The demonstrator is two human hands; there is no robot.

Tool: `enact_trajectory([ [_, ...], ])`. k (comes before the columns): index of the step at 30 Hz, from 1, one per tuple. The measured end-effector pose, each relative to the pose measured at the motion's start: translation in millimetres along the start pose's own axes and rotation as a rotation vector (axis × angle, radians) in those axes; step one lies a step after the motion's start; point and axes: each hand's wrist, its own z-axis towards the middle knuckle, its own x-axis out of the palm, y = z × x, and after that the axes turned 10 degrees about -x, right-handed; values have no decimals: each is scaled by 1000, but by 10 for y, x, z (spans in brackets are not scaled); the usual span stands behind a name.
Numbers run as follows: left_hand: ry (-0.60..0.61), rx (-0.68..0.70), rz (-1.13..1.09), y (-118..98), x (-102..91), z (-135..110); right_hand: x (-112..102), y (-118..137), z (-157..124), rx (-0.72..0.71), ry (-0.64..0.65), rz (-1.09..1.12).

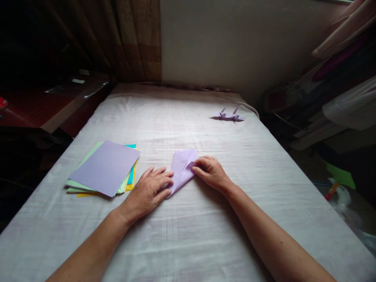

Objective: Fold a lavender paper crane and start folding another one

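A partly folded sheet of purple paper [181, 169] lies on the white cloth in front of me, with creases and a raised flap on its right side. My left hand [154, 186] lies flat, fingers spread, its fingertips touching the paper's lower left edge. At the right edge, my right hand [210, 169] pinches the flap between thumb and forefinger. To the left sits a loose stack of coloured paper, a purple sheet [107, 168] on top and green, blue and yellow ones showing beneath.
Two folded purple paper cranes [229, 116] stand near the far right corner of the cloth-covered surface [164, 117]. A dark red table [32, 105] with a clear plastic sleeve [85, 88] is at the left. Clothes [352, 102] hang on the right; a green sheet [340, 175] lies below.
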Motion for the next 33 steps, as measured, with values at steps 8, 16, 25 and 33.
enact_trajectory([
  [8, -44, -15, -2, -41, 21, -4, 63, 13, -48, 5, -69, -18],
  [16, -89, -8, 24, -84, 40, -18, 77, 29, -50, 45, -125, -62],
  [25, -200, 46, 125, -119, 113, -30, 106, 26, -65, 64, -144, -83],
  [33, -110, 153, 158, -126, 170, -6, 107, 34, -59, 57, -149, -77],
])
